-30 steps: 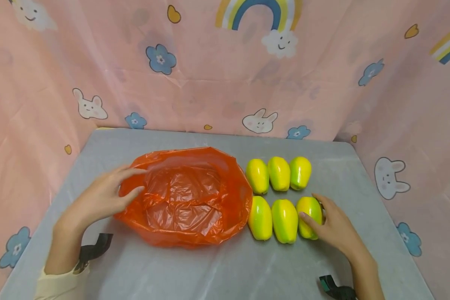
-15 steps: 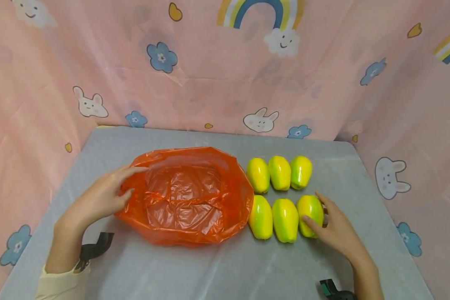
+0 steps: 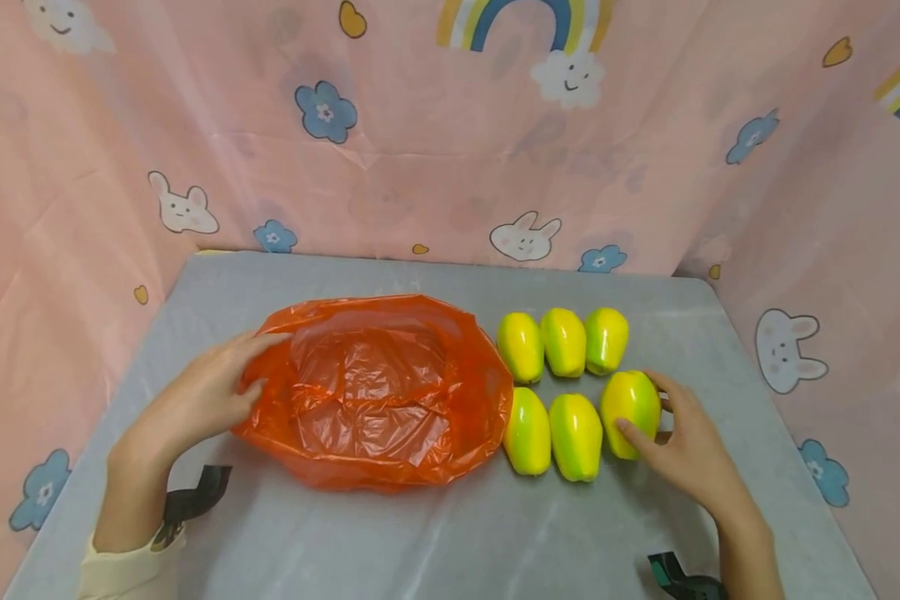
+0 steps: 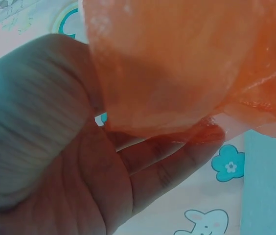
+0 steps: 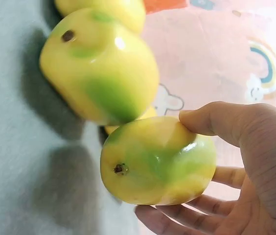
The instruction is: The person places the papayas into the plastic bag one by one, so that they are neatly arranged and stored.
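While the left hand stays spread, thumb and fingers apart, at the left rim of the orange plastic bag, left of centre, presumably keeping its mouth wide, the right hand grips a mango right of centre by its sides, apparently for lifting; it sits higher than a second ago.

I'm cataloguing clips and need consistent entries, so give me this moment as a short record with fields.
Left hand: touching the left rim of the orange plastic bag
Bag opening: wide, with only creased film visible inside
Right hand: gripping a yellow-green papaya, which appears raised off the table
Other fruit: five papayas right of the bag, three in the far row, two in the near row
Backdrop: printed pink curtain
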`<act>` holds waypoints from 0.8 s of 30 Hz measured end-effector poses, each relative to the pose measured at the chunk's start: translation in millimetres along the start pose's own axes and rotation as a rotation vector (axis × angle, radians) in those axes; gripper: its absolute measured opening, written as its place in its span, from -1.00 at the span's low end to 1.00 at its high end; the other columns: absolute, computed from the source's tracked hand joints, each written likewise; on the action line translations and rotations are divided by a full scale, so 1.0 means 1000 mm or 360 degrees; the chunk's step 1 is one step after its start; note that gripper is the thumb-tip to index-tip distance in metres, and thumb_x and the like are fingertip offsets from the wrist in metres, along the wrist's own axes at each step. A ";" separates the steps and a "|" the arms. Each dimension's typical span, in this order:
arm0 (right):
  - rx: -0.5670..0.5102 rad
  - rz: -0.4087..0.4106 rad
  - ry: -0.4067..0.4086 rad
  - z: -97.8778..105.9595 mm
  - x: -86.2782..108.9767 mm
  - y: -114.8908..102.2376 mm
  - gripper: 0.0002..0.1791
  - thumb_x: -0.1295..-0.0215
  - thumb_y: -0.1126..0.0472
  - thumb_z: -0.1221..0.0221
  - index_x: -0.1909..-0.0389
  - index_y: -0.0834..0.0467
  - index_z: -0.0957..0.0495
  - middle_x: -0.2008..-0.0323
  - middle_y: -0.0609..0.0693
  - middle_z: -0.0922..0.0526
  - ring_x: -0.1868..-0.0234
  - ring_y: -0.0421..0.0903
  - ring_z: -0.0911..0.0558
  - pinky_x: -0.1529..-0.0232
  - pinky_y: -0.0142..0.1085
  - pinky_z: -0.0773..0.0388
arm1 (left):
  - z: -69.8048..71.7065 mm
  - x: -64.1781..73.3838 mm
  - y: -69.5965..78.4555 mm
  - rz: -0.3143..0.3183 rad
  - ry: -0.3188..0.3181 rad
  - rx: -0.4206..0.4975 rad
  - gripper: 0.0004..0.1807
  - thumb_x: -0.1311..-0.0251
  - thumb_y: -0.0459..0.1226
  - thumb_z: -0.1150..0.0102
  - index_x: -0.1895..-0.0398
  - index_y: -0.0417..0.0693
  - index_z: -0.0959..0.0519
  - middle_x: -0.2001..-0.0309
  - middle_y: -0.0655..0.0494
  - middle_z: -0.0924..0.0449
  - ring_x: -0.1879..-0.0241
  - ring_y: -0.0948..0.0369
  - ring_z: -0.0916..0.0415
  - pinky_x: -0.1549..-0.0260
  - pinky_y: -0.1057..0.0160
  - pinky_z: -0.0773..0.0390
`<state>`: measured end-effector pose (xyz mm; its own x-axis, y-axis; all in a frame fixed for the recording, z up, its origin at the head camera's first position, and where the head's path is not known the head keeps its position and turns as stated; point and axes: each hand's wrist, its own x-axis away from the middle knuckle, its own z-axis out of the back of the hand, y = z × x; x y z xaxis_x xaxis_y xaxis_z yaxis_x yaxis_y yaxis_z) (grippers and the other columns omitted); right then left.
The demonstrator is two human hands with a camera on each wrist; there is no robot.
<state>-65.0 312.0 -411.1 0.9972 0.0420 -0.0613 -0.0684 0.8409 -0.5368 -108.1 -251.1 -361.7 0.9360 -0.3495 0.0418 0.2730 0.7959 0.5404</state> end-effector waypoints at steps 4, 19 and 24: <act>-0.0003 0.0021 0.0034 0.004 -0.002 -0.011 -0.04 -0.34 0.00 -0.42 -0.58 0.30 -0.18 -0.40 0.45 -0.36 -0.22 0.43 -0.53 0.15 0.11 -0.79 | 0.000 0.000 0.001 0.0024 -0.0008 0.0004 -0.27 -0.23 -0.53 -0.19 -0.53 -0.17 -0.39 -0.53 -0.28 -0.37 -0.45 -0.30 -0.38 -0.28 -0.38 -0.54; -0.0103 0.0136 0.0062 0.011 -0.014 -0.045 -0.06 -0.33 0.12 -0.42 -0.62 0.22 -0.16 -0.47 0.40 -0.33 -0.26 0.44 -0.52 0.06 0.27 -0.74 | -0.002 -0.001 0.002 -0.0001 0.0002 -0.0053 -0.26 -0.18 -0.57 -0.14 -0.51 -0.31 -0.37 -0.46 -0.34 -0.44 -0.40 -0.31 -0.43 -0.32 -0.40 -0.50; -0.0174 0.0114 0.0039 0.007 -0.015 -0.058 -0.07 -0.34 0.09 -0.42 -0.61 0.17 -0.16 -0.51 0.35 -0.33 -0.29 0.41 -0.53 0.01 0.26 -0.74 | -0.002 -0.001 0.003 -0.0001 0.0004 -0.0065 -0.25 -0.16 -0.58 -0.12 -0.51 -0.34 -0.36 -0.44 -0.36 -0.45 -0.38 -0.32 -0.44 -0.32 -0.40 -0.50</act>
<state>-75.5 266.8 -373.1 0.9888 0.0856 -0.1223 -0.1434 0.7722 -0.6190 -107.6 -247.2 -361.8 0.9363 -0.3489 0.0391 0.2827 0.8152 0.5054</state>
